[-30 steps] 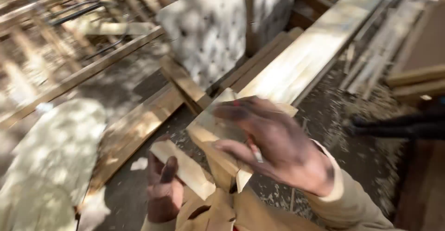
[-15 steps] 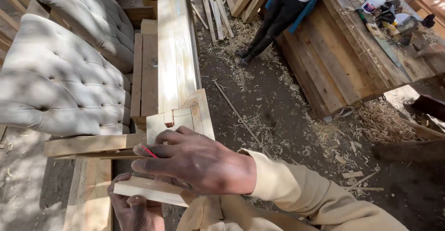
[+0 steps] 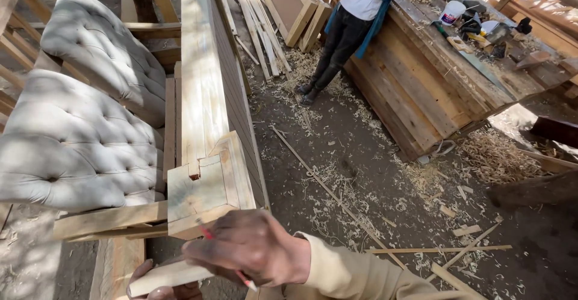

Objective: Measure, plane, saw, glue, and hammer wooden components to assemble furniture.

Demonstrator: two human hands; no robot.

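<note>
The right hand (image 3: pixel 250 249) pinches a red pencil (image 3: pixel 224 253) between fingers and thumb, its tip close to the lower edge of a small wooden block (image 3: pixel 195 194) that sits at the near end of a long pale beam (image 3: pixel 201 83). The left hand (image 3: pixel 159 285) lies low at the frame's bottom edge, its fingers curled up around a short flat strip of wood (image 3: pixel 168 276) held just beneath the pencil hand. To mark well here, it seems wise to keep the strip pressed flat and steady, rest the heel of the pencil hand on the wood, and draw with a light, single stroke along the edge — a wobbling strip would smear the line. The block is rough-sawn softwood, pale and grainy, with a square notch cut where it meets the beam; a flat board (image 3: pixel 108 220) sticks out to the left beneath it. Beside the beam lie two grey tufted cushions (image 3: pixel 72 137), soft and buttoned in diamonds. The dirt ground (image 3: pixel 361 173) is strewn with curly shavings and thin slats. Farther off another person (image 3: pixel 343 29) stands at a plank workbench (image 3: pixel 421 89) — cluttered with tools and a white tub (image 3: pixel 451 12).
</note>
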